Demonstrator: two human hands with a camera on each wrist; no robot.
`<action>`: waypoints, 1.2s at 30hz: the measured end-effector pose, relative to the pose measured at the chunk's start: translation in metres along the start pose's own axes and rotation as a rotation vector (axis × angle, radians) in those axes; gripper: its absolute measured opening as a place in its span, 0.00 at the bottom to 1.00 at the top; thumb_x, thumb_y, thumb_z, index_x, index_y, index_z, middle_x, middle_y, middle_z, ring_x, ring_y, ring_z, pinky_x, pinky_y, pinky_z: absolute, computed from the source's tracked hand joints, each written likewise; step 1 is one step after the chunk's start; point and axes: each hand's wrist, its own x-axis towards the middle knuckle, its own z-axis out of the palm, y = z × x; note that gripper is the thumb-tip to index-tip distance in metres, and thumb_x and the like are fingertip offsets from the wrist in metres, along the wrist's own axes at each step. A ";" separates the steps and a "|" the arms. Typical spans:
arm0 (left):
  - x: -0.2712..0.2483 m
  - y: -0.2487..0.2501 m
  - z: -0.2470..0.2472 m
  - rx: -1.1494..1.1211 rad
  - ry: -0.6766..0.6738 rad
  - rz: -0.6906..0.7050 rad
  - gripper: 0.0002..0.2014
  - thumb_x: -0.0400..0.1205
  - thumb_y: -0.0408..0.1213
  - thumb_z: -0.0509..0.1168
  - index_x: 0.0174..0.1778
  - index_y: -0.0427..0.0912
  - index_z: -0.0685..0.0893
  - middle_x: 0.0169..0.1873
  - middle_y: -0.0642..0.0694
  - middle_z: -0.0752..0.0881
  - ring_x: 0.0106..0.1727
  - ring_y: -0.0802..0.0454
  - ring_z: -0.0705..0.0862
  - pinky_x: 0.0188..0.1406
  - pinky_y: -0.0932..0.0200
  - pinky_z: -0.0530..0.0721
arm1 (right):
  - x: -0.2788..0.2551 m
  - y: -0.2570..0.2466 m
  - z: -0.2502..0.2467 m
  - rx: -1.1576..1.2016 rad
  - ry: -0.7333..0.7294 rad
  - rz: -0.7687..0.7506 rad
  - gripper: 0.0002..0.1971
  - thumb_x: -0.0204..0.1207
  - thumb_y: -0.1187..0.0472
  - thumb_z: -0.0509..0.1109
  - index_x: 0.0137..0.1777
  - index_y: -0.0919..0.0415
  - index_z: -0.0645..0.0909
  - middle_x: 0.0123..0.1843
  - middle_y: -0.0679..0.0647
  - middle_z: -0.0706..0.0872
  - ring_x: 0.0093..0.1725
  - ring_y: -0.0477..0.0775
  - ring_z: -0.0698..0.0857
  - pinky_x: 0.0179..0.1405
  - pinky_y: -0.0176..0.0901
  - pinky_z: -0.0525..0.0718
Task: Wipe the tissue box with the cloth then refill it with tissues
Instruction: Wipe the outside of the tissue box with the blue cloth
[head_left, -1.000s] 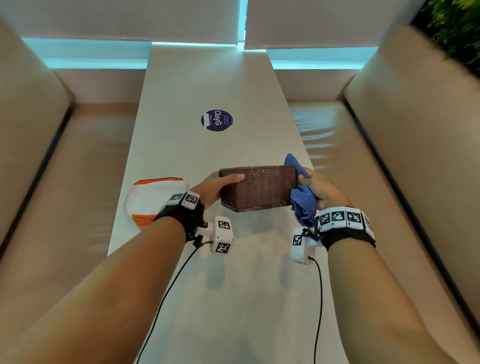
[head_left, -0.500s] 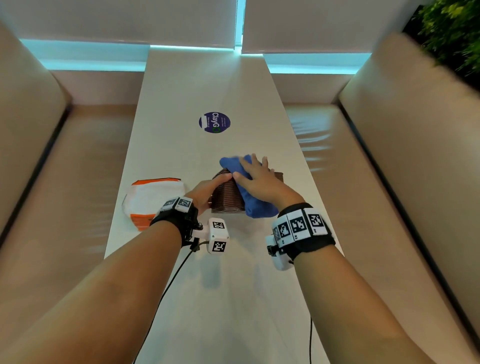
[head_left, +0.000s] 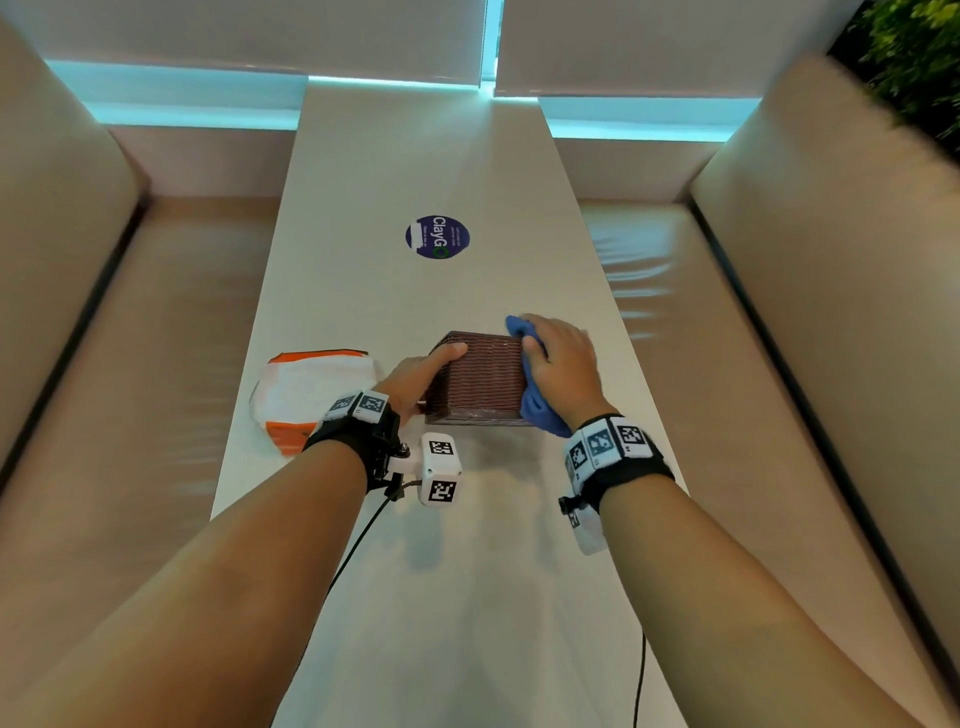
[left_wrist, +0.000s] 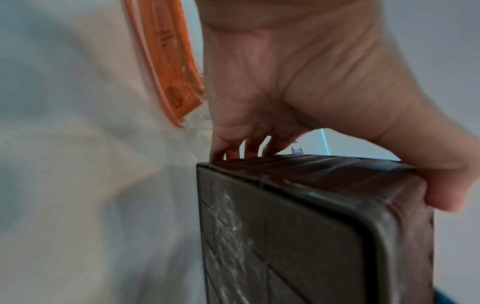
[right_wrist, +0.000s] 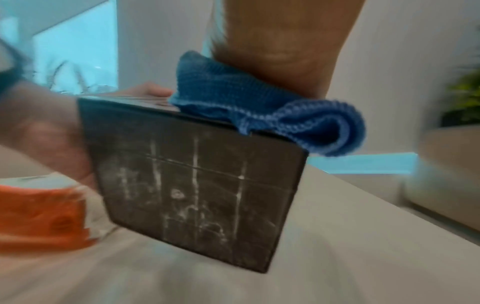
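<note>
A brown woven tissue box (head_left: 478, 382) is held tilted off the table, its scuffed dark bottom (right_wrist: 197, 185) turned toward me. My left hand (head_left: 431, 374) grips its left side, thumb on top and fingers (left_wrist: 233, 151) hooked over the far edge. My right hand (head_left: 550, 353) holds the blue cloth (head_left: 540, 410) against the box's right side; in the right wrist view the cloth (right_wrist: 259, 102) bunches under my palm, which hides the fingers. The orange and white tissue pack (head_left: 306, 389) lies left of the box, touching neither hand.
The long white table (head_left: 415, 156) carries a round purple sticker (head_left: 437, 237) beyond the box. Beige cushioned benches (head_left: 130, 364) run along both sides. Wrist camera cables (head_left: 353, 551) trail across the near table. A green plant (head_left: 909, 47) stands at the far right.
My right hand has slid the cloth from the box's top left over to its right side. The box has turned in my left hand, and my left hand has kept its grip.
</note>
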 end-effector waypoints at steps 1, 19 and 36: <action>-0.001 0.000 0.000 -0.005 -0.004 0.000 0.26 0.79 0.56 0.64 0.63 0.39 0.82 0.54 0.42 0.86 0.54 0.47 0.85 0.57 0.52 0.82 | 0.000 0.007 -0.001 0.087 0.025 0.119 0.19 0.79 0.55 0.52 0.65 0.54 0.77 0.59 0.56 0.86 0.61 0.61 0.81 0.65 0.58 0.77; -0.002 0.002 0.007 0.005 -0.021 -0.006 0.29 0.76 0.56 0.69 0.64 0.36 0.81 0.54 0.43 0.88 0.52 0.49 0.86 0.46 0.57 0.82 | -0.004 -0.019 0.015 0.234 0.319 0.385 0.16 0.84 0.63 0.54 0.65 0.67 0.78 0.63 0.62 0.82 0.66 0.62 0.78 0.69 0.51 0.74; 0.002 0.008 0.016 -0.046 0.042 0.020 0.41 0.65 0.66 0.71 0.63 0.35 0.82 0.51 0.41 0.89 0.51 0.45 0.89 0.58 0.49 0.87 | -0.028 -0.047 0.021 0.235 0.140 0.070 0.19 0.84 0.55 0.58 0.72 0.60 0.75 0.79 0.56 0.72 0.82 0.55 0.63 0.83 0.49 0.59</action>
